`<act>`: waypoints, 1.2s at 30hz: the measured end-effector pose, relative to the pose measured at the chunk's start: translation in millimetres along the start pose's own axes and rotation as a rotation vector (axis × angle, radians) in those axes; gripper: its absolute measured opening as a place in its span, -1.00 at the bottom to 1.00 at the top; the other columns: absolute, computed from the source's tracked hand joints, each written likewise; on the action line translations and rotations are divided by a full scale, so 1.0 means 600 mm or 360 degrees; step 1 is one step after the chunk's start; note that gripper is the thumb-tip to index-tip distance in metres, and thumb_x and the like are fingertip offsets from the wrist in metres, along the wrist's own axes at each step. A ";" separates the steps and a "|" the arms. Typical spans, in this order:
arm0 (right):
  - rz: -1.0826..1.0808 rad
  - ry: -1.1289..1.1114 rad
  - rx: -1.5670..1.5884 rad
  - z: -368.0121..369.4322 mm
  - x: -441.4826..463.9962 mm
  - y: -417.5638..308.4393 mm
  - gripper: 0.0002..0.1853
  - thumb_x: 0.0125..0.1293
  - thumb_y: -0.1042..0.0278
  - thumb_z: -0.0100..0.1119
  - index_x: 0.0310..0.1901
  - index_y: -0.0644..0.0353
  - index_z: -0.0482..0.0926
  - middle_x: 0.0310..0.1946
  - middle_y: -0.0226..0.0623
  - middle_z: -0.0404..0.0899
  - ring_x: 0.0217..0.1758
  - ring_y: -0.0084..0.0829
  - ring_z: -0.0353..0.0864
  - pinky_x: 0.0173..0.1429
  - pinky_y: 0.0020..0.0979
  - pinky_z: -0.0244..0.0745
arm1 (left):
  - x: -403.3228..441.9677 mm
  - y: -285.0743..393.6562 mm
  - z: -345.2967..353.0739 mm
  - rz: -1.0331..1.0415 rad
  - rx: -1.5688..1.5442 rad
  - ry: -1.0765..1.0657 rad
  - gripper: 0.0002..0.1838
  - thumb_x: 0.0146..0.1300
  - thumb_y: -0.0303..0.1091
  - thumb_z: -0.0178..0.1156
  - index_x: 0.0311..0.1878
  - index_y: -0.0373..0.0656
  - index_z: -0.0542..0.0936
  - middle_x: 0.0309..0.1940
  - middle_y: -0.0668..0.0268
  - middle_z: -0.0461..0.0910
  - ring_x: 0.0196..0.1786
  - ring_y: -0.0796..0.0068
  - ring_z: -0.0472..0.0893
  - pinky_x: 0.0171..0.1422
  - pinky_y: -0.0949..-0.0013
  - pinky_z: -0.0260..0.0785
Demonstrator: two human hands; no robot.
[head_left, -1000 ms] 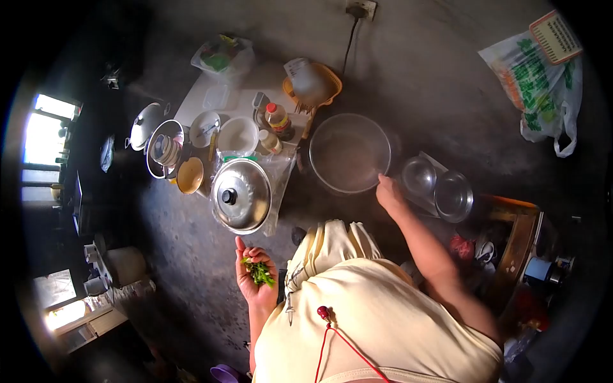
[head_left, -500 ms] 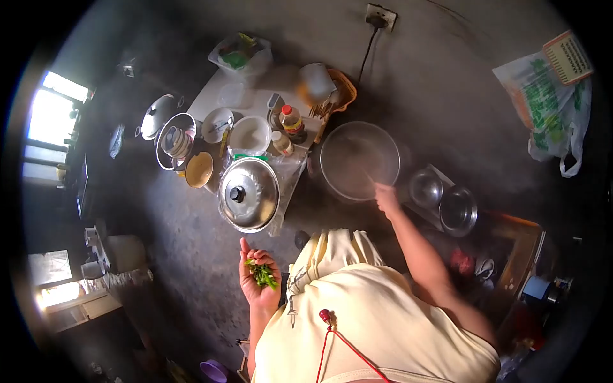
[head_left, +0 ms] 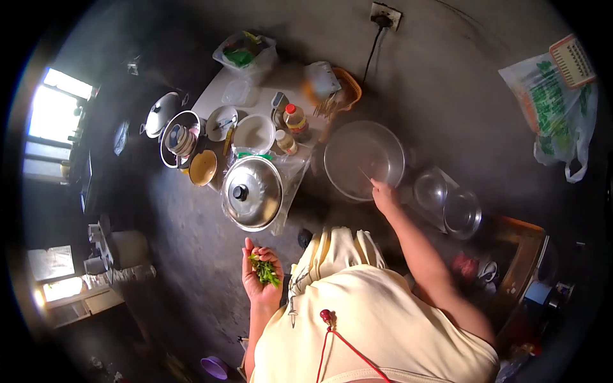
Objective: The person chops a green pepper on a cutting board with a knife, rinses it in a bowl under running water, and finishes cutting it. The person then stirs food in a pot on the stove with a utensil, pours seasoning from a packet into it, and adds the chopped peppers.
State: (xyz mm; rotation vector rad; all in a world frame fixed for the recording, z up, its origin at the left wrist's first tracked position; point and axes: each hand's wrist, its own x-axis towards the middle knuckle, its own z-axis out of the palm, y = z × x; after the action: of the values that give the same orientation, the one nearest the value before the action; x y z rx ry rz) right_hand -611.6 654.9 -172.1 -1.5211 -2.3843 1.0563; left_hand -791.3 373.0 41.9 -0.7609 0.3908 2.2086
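Note:
My left hand is cupped palm up around a small heap of chopped green leaves, with the fingers curled at its side. Ahead and to the right, my right hand is closed at the near rim of a wide, hazy pot. From its fingers thin chopsticks reach into the pot; whether one or both sticks show is hard to make out. Steam blurs the pot's contents. A shiny steel lid with a black knob rests on the near corner of the table, beyond my left hand.
The white table bears a bowl, a red-capped bottle, a small white-capped bottle and an orange basket. Steel bowls stand right of the pot. A plastic bag hangs on the wall.
My right hand has shifted slightly within the pot's near side, and the chopsticks show more clearly. The whole view has moved a little; my left hand still holds the greens.

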 end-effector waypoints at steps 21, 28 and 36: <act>0.1075 -0.0163 0.1767 0.004 -0.079 0.082 -0.62 0.25 0.39 -0.04 0.12 0.05 0.47 -0.75 -0.68 0.17 -0.78 -0.77 0.07 -0.76 -0.63 -0.04 | 0.041 -0.050 0.038 -0.0164 0.0192 0.0045 -0.78 0.24 -0.34 0.12 -0.08 -0.16 0.57 -0.43 0.32 0.51 -0.31 0.45 0.47 -0.23 0.49 0.43; 0.0657 -0.0015 0.1189 0.006 -0.097 0.085 -0.67 0.22 0.39 -0.07 0.00 0.07 0.55 -0.53 -0.39 0.37 -0.55 -0.55 0.34 -0.49 -0.49 0.21 | 0.085 -0.088 0.035 -0.0185 0.0432 0.0116 -0.78 0.22 -0.26 0.16 -0.13 -0.13 0.57 -0.43 0.33 0.50 -0.31 0.45 0.47 -0.25 0.45 0.45; 0.0344 0.0154 0.0402 -0.028 -0.118 0.048 -0.67 0.19 0.38 -0.07 -0.02 -0.01 0.56 -0.35 -0.04 0.57 -0.33 -0.06 0.58 -0.24 -0.17 0.49 | 0.214 -0.133 0.012 -0.0209 0.0920 -0.0070 -0.79 0.24 -0.27 0.13 -0.14 -0.15 0.52 -0.40 0.32 0.51 -0.28 0.42 0.51 -0.18 0.45 0.45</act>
State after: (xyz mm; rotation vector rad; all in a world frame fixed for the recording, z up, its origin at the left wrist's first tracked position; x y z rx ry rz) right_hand -547.7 611.5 -159.1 -1.7182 -1.9693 1.2406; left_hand -804.0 501.8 -36.8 -0.4059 0.8802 1.8453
